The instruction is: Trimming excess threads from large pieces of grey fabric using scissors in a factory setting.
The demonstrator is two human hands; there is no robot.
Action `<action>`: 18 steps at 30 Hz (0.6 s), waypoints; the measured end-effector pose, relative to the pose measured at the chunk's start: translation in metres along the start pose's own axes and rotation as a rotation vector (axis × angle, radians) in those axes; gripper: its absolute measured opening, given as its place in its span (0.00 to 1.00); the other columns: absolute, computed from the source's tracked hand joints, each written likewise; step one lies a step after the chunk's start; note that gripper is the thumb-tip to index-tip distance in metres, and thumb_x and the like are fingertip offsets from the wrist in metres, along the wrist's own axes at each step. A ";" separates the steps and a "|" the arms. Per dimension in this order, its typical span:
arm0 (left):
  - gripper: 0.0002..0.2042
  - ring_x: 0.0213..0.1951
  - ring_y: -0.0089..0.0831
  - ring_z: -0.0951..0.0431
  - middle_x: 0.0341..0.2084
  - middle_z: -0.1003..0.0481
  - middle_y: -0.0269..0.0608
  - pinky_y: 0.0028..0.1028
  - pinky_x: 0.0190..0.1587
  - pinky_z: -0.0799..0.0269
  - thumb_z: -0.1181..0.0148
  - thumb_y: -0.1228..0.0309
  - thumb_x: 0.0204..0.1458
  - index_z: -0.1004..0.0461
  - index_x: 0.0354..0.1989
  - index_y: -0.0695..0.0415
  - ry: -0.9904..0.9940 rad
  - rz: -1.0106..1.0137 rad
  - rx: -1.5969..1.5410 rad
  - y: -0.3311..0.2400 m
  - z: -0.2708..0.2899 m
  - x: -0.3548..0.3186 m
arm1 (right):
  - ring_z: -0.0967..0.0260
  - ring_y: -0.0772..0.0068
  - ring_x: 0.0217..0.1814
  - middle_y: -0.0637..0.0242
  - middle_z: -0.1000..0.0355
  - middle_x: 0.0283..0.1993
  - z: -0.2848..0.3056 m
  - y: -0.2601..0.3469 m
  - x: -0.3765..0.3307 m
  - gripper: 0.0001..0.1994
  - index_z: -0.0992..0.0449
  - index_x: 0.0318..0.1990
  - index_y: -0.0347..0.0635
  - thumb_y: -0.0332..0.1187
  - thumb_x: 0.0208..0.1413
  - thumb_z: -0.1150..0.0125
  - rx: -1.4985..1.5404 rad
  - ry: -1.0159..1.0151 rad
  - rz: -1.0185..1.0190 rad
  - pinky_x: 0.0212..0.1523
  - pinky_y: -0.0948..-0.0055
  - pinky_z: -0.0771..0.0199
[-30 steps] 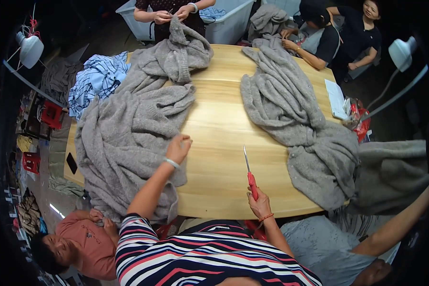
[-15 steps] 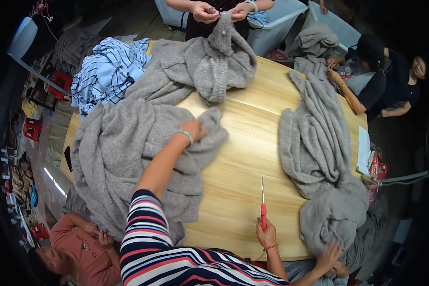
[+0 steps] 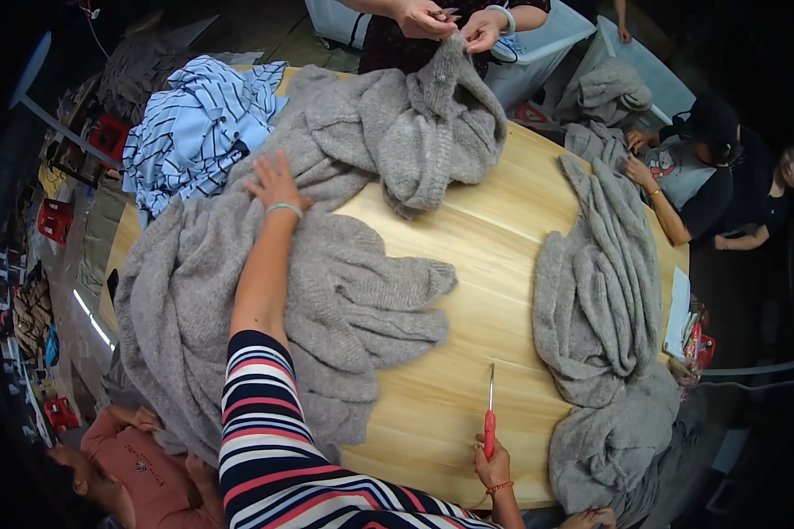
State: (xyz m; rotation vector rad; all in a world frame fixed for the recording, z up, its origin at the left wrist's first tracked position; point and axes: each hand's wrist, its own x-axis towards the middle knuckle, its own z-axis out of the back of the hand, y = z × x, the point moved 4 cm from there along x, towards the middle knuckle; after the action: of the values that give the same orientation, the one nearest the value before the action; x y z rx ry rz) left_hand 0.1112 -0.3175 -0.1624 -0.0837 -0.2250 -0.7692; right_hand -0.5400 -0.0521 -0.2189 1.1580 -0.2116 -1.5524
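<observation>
My left hand, fingers spread, rests on a heap of grey knit sweaters on the left half of the table. Two ribbed ends, like cuffs, stick out of the heap toward the middle. In my right hand, near the front edge, is a red-handled tool with a thin metal shaft pointing away from me. Its exact kind is hard to make out. Its tip is apart from the knitwear.
Across the wooden table a co-worker's hands hold up another grey knit. Blue striped cloth lies at the far left. More grey knitwear runs down the right side, with co-workers around. Pale bins stand behind.
My left hand has moved away from me and left, off the sweater's end, and its fingers have spread. The ribbed ends now lie out flatter. The tool remains in my right hand.
</observation>
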 end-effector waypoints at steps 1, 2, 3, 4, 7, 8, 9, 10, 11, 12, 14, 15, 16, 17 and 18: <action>0.42 0.66 0.56 0.43 0.65 0.41 0.59 0.59 0.67 0.56 0.25 0.58 0.38 0.40 0.65 0.52 0.056 0.101 0.034 0.017 -0.013 0.007 | 0.36 0.81 0.17 0.72 0.34 0.19 -0.001 -0.012 -0.001 0.11 0.26 0.48 0.38 0.27 0.59 0.42 -0.005 -0.004 0.000 0.18 0.77 0.35; 0.42 0.66 0.56 0.43 0.65 0.41 0.59 0.59 0.67 0.56 0.25 0.58 0.38 0.40 0.65 0.52 0.051 0.105 0.029 0.032 -0.026 0.016 | 0.36 0.81 0.17 0.72 0.34 0.19 0.000 -0.013 -0.001 0.11 0.26 0.48 0.38 0.27 0.59 0.42 -0.007 -0.008 0.007 0.18 0.77 0.35; 0.38 0.62 0.54 0.37 0.60 0.35 0.58 0.57 0.67 0.53 0.27 0.58 0.39 0.36 0.61 0.53 0.156 0.175 -0.062 0.049 -0.044 0.025 | 0.36 0.81 0.17 0.72 0.33 0.19 -0.001 -0.012 -0.002 0.11 0.26 0.48 0.38 0.27 0.58 0.42 -0.015 -0.007 0.003 0.18 0.77 0.35; 0.34 0.58 0.52 0.30 0.56 0.29 0.56 0.55 0.66 0.50 0.28 0.58 0.40 0.32 0.57 0.54 0.265 0.240 -0.155 0.053 -0.052 0.029 | 0.36 0.81 0.17 0.72 0.33 0.19 0.000 -0.008 -0.003 0.11 0.26 0.48 0.38 0.27 0.58 0.42 -0.023 -0.011 -0.006 0.18 0.77 0.35; 0.23 0.47 0.51 0.22 0.43 0.21 0.52 0.49 0.59 0.37 0.31 0.61 0.40 0.26 0.46 0.56 0.234 0.171 -0.113 0.045 -0.055 0.037 | 0.35 0.81 0.17 0.72 0.33 0.20 -0.002 0.005 -0.004 0.11 0.26 0.48 0.38 0.27 0.58 0.42 0.020 -0.010 -0.066 0.19 0.76 0.34; 0.23 0.47 0.51 0.22 0.43 0.21 0.52 0.49 0.59 0.37 0.31 0.61 0.40 0.26 0.46 0.56 0.234 0.167 -0.114 0.041 -0.051 0.040 | 0.35 0.81 0.17 0.72 0.33 0.20 -0.002 0.003 -0.002 0.11 0.26 0.48 0.38 0.27 0.58 0.42 0.022 -0.013 -0.068 0.19 0.76 0.34; 0.20 0.45 0.54 0.22 0.40 0.21 0.53 0.47 0.54 0.33 0.33 0.63 0.40 0.24 0.43 0.56 0.088 0.157 -0.221 0.039 -0.039 0.046 | 0.35 0.80 0.18 0.71 0.32 0.20 -0.003 0.001 0.003 0.11 0.26 0.48 0.38 0.28 0.58 0.42 -0.003 -0.018 -0.036 0.19 0.76 0.33; 0.17 0.43 0.56 0.22 0.37 0.20 0.53 0.45 0.49 0.29 0.34 0.64 0.39 0.23 0.39 0.56 -0.057 0.145 -0.327 0.036 -0.023 0.050 | 0.34 0.80 0.18 0.71 0.32 0.20 -0.003 0.001 0.003 0.12 0.25 0.48 0.37 0.28 0.57 0.42 -0.028 -0.022 -0.006 0.20 0.76 0.33; 0.17 0.43 0.56 0.22 0.37 0.20 0.53 0.45 0.49 0.29 0.34 0.64 0.39 0.23 0.39 0.56 -0.056 0.139 -0.330 0.030 -0.004 0.053 | 0.34 0.80 0.18 0.71 0.32 0.20 -0.002 0.004 0.003 0.12 0.25 0.48 0.37 0.28 0.57 0.42 -0.026 -0.027 -0.009 0.20 0.76 0.33; 0.17 0.42 0.57 0.22 0.36 0.21 0.55 0.46 0.46 0.28 0.35 0.64 0.38 0.23 0.39 0.56 -0.139 0.134 -0.441 0.025 0.021 0.060 | 0.34 0.79 0.18 0.70 0.32 0.21 0.000 0.011 0.005 0.12 0.25 0.48 0.37 0.28 0.57 0.41 -0.037 -0.029 0.008 0.20 0.75 0.32; 0.17 0.40 0.58 0.22 0.34 0.21 0.57 0.46 0.42 0.27 0.36 0.63 0.39 0.23 0.38 0.57 -0.269 0.087 -0.591 0.027 0.073 0.075 | 0.33 0.78 0.18 0.69 0.31 0.22 0.003 0.017 0.003 0.12 0.25 0.47 0.36 0.29 0.57 0.41 -0.041 -0.027 0.030 0.21 0.75 0.32; 0.17 0.39 0.59 0.22 0.33 0.21 0.57 0.46 0.42 0.27 0.36 0.62 0.39 0.23 0.37 0.57 -0.312 0.041 -0.636 0.028 0.096 0.085 | 0.32 0.77 0.18 0.68 0.31 0.22 0.003 0.015 0.003 0.12 0.25 0.47 0.36 0.29 0.56 0.41 -0.038 -0.030 0.053 0.21 0.75 0.32; 0.18 0.39 0.57 0.22 0.33 0.21 0.56 0.45 0.42 0.27 0.36 0.60 0.39 0.22 0.37 0.57 -0.358 0.032 -0.632 0.021 0.121 0.091 | 0.32 0.77 0.19 0.67 0.31 0.23 0.005 0.011 0.003 0.12 0.25 0.47 0.35 0.29 0.56 0.41 -0.037 -0.038 0.071 0.21 0.74 0.31; 0.19 0.39 0.56 0.21 0.34 0.20 0.56 0.43 0.42 0.26 0.36 0.59 0.40 0.22 0.38 0.58 -0.402 0.024 -0.628 0.016 0.147 0.092 | 0.32 0.77 0.19 0.67 0.31 0.23 0.006 0.008 0.000 0.12 0.25 0.47 0.35 0.29 0.56 0.41 -0.034 -0.043 0.067 0.21 0.74 0.31; 0.19 0.38 0.52 0.20 0.34 0.20 0.55 0.41 0.42 0.26 0.35 0.59 0.41 0.21 0.38 0.58 -0.395 0.026 -0.701 0.008 0.180 0.087 | 0.32 0.77 0.19 0.67 0.30 0.23 0.007 0.006 -0.004 0.12 0.25 0.47 0.35 0.29 0.56 0.41 -0.015 -0.042 0.069 0.21 0.74 0.31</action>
State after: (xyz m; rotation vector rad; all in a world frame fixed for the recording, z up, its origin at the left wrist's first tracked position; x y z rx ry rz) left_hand 0.1467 -0.3423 0.0325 -0.9052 -0.3184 -0.7726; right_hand -0.5417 -0.0534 -0.2097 1.0960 -0.2646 -1.5163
